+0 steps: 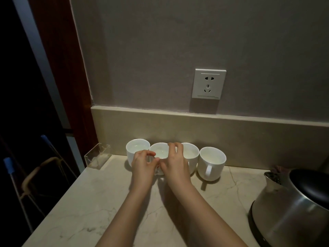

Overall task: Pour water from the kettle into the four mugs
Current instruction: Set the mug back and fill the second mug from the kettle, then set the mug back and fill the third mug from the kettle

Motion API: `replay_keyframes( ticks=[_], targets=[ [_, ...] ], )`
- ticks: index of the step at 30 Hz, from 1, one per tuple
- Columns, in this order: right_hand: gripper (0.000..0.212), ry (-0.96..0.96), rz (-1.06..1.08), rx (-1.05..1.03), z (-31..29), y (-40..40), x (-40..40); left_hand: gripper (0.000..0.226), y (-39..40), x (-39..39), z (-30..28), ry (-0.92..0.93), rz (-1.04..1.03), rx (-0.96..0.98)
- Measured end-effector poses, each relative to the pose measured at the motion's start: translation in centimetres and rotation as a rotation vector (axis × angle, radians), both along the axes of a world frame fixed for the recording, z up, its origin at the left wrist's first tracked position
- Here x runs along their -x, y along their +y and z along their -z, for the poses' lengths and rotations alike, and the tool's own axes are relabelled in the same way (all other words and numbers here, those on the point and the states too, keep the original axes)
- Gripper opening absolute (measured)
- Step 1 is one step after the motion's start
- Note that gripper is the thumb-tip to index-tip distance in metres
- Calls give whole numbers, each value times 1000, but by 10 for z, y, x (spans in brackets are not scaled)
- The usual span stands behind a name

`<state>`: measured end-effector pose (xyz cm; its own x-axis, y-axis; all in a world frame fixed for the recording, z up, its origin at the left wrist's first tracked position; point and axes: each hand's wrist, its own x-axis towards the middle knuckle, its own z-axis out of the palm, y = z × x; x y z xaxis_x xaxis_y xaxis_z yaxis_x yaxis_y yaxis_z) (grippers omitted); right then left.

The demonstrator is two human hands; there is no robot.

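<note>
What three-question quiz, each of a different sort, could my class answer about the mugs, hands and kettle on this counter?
1. True or false: the steel kettle is held over the white ceramic mugs.
2. How many mugs stand in the row by the wall?
3. Which mug do both hands touch? A) far left mug B) second mug from the left C) far right mug

Key
1. False: it stands on the marble counter, right of the mugs.
2. Four.
3. B: the left hand and right hand meet at it.
</note>
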<state>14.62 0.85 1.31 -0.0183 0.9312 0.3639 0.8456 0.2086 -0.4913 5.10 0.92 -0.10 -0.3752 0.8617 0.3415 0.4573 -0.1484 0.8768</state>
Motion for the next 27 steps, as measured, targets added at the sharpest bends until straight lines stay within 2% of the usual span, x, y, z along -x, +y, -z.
replay_keyframes(
  ticks=[3,9,17,20,22,24,25,27],
  targets=[
    [43,111,22,-28,-7,-2,-4,14,2,-1,2,15,-7,-17],
    [43,215,23,-105,-22,-11,-15,14,8,-3,4,44,-44,-10],
    [30,274,60,-137,-20,-22,-31,17,14,-6,3,80,-55,27],
    [31,285,57,-141,-18,-26,-34,21,10,-8,2,150,-66,38],
    [31,300,61,-159,-18,-29,-38,20,1,-15,1,223,-117,-48],
    [32,317,64,-166,-18,-32,-44,13,-8,-26,1,175,-76,-159],
    [33,327,63,-167,-18,-34,-47,12,-11,-33,3,101,2,-144],
    [36,339,67,-166,-18,-38,-52,18,-14,-48,7,-61,168,17]
  ],
)
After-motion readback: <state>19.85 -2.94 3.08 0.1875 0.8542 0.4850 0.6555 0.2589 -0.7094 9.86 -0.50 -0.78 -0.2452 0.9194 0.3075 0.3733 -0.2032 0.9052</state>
